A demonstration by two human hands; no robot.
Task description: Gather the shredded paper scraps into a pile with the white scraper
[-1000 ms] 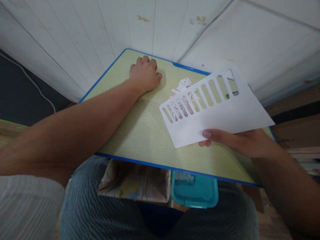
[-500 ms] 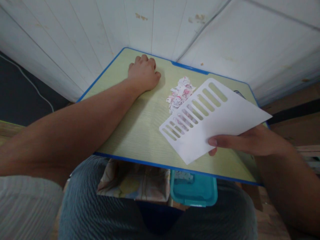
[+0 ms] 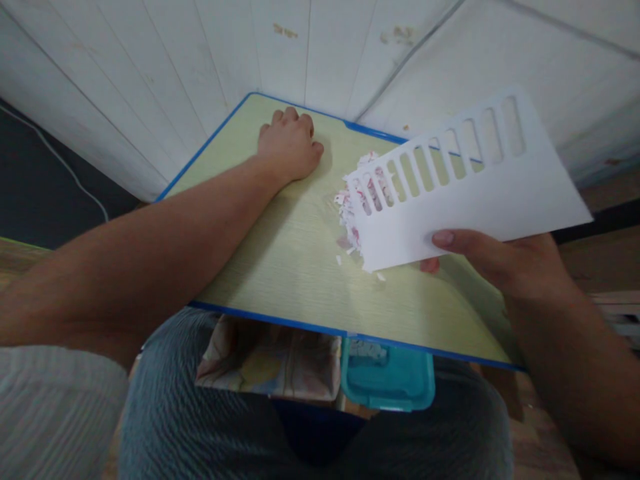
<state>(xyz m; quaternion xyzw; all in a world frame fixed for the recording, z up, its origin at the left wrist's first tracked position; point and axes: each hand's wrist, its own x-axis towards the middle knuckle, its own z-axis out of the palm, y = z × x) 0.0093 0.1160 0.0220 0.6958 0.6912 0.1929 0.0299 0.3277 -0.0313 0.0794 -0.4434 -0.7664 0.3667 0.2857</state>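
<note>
My right hand (image 3: 490, 260) grips a flat white slotted scraper (image 3: 465, 200), thumb on top and fingertips showing beneath its lower edge. The scraper is raised and tilted over the right side of the table. Its left end overlaps a heap of shredded paper (image 3: 346, 210), white with red marks, partly visible through the slots. A few loose bits lie near its lower corner. My left hand (image 3: 291, 145) rests on the tabletop near the far left, fingers curled into a loose fist; its palm is hidden.
The pale yellow-green table (image 3: 280, 267) has a blue rim and stands against a white panelled wall (image 3: 280, 60). Below its near edge are a teal plastic container (image 3: 400, 383) and a patterned fabric-like box or bag (image 3: 265, 367), above my legs. A cable (image 3: 410, 57) runs down the wall.
My right hand has turned the scraper and swung its right end up and away; its left end now lies over the paper heap. Small scraps show nearer me. My left hand stays put.
</note>
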